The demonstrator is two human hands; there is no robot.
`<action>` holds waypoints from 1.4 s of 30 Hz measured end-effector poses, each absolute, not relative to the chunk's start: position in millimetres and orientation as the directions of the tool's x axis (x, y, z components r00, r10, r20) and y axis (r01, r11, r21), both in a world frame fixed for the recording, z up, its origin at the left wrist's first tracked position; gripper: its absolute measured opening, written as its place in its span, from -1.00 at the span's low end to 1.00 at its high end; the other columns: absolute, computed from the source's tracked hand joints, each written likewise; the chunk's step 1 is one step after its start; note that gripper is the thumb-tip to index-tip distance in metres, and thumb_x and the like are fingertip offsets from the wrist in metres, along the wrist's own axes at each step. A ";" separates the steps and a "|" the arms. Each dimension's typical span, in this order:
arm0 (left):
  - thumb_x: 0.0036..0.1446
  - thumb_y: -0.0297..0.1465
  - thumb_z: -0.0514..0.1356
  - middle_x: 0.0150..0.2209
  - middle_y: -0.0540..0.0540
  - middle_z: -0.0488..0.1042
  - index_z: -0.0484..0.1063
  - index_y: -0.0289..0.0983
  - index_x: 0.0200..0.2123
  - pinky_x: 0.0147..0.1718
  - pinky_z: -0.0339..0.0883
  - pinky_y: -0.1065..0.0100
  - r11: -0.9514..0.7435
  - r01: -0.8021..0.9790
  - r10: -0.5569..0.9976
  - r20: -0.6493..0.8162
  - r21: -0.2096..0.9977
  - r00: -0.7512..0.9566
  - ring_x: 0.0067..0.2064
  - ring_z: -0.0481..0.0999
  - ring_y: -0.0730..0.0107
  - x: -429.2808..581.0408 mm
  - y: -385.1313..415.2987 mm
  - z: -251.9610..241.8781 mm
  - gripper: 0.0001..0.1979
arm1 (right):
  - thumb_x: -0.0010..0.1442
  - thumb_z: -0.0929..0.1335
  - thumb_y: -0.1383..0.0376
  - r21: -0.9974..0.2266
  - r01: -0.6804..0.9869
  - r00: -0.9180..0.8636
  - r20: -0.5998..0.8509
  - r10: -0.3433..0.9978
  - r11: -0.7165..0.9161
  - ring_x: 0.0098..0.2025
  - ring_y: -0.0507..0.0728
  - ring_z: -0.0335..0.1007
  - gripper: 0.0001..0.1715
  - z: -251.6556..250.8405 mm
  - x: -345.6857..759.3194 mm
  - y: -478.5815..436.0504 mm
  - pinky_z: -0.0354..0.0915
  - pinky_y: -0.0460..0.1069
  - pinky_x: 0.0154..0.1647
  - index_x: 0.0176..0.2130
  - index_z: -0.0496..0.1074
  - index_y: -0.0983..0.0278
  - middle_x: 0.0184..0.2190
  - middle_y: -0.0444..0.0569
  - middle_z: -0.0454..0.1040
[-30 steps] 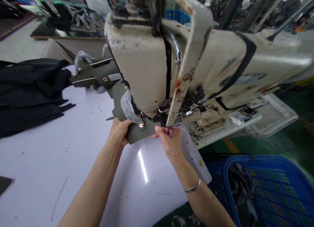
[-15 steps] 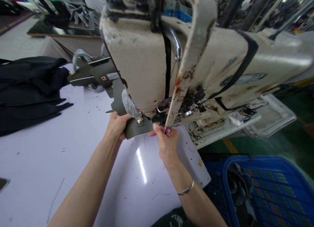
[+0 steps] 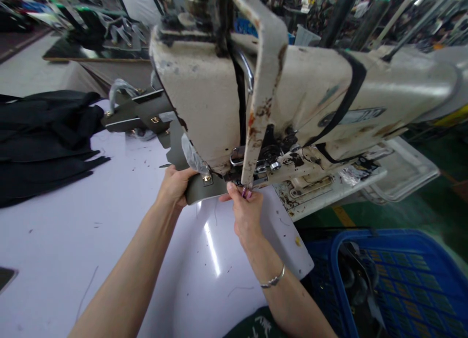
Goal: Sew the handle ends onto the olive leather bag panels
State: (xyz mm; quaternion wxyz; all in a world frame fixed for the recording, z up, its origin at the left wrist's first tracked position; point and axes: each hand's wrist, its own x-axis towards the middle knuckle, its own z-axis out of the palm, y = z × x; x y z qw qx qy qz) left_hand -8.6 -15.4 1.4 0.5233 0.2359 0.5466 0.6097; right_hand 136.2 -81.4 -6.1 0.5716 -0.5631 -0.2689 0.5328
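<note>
My left hand (image 3: 173, 184) is closed on the left edge of a dark grey-green leather-like bag panel (image 3: 199, 191), thumb on top and fingers beneath. A gold metal fitting and a plastic-wrapped strap (image 3: 192, 155) sit on this panel. Its right end lies under the head of a worn cream sewing machine (image 3: 204, 99). My right hand (image 3: 244, 204) pinches the panel's near edge close to the presser area, index finger stretched below it. A small pink-handled tool (image 3: 246, 193) is tucked in the same hand; its kind is mostly hidden. The needle cannot be seen.
More grey-green panels with gold fittings (image 3: 146, 115) lie behind the machine head. Black fabric pieces (image 3: 47, 138) are piled at left on the white table (image 3: 120, 231). A rusty vertical bar (image 3: 261, 94) stands before the machine. A blue basket (image 3: 402, 235) with dark pieces is at lower right.
The view has shifted slightly, so the machine's bar appears farther left. Both hands keep their hold, and the panel has barely moved between them.
</note>
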 end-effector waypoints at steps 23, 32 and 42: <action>-0.34 -0.50 0.51 -0.32 -0.10 0.67 0.55 -0.39 -0.11 -0.23 0.60 0.16 0.036 -0.314 0.886 -0.176 0.949 -0.429 -0.26 0.64 0.13 -9.4 -20.8 -3.1 -0.41 | 0.15 0.47 0.15 -0.912 -0.382 0.389 -0.304 0.870 -0.148 -0.46 0.09 0.36 -0.62 -18.0 108.8 -81.0 0.31 -0.02 -0.35 -0.60 0.51 0.28 -0.59 -0.07 0.45; -0.34 -0.52 0.48 -0.37 -0.06 0.66 0.58 -0.36 -0.12 -0.24 0.62 0.14 -0.011 -0.344 0.849 -0.173 0.939 -0.499 -0.27 0.66 0.08 -1.1 -33.4 -1.3 -0.43 | 0.11 0.48 0.12 -0.914 -0.378 0.427 -0.313 0.848 -0.147 -0.46 0.10 0.34 -0.62 -18.8 105.1 -80.3 0.31 -0.03 -0.41 -0.59 0.47 0.27 -0.58 -0.06 0.44; -0.30 -0.54 0.43 -0.31 -0.01 0.67 0.61 -0.24 -0.29 -0.20 0.64 0.16 -0.037 -0.354 0.783 -0.193 0.934 -0.591 -0.19 0.66 0.09 8.5 -55.2 -3.7 -0.63 | 0.11 0.48 0.17 -0.895 -0.427 0.411 -0.319 0.854 -0.129 -0.45 0.06 0.25 -0.65 -14.2 106.3 -82.2 0.26 -0.05 -0.40 -0.58 0.40 0.26 -0.57 -0.11 0.36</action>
